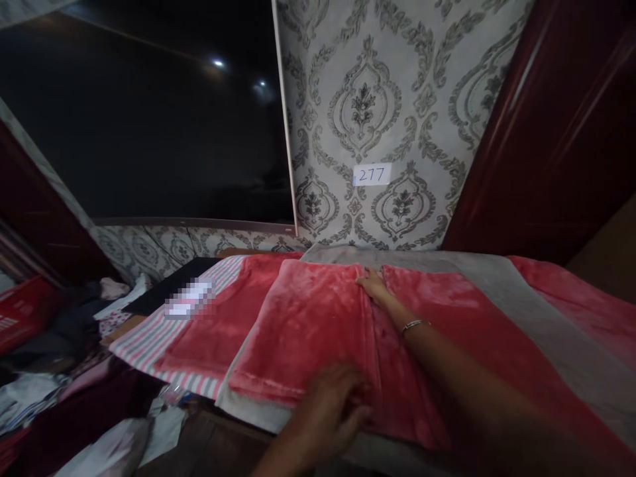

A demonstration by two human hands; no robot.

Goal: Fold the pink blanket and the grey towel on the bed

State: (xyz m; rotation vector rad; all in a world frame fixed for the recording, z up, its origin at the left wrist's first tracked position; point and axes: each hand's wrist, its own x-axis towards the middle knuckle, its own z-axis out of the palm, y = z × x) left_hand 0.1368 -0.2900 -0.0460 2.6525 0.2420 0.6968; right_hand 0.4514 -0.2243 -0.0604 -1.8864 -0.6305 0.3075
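A red plush garment [311,318], folded over in panels, lies on a grey plush cloth [489,281]. At the far edge of the fold is my right hand [376,286], its fingers closed on the red fabric near the seam between two panels. A bracelet circles that wrist. My left hand [332,411] hovers over the near edge of the garment, blurred by motion. Its fingers are bent and apart from the thumb, with nothing seen between them. To the left, a striped garment [149,348] with a red plush middle lies partly under the fold.
A large black screen [149,126] hangs at the back left. Patterned wallpaper carries a paper label [372,174] reading 277. Dark red glossy panels [556,132] flank the wall. Piled clothes [40,391] fill the lower left beside a black flat item [171,285].
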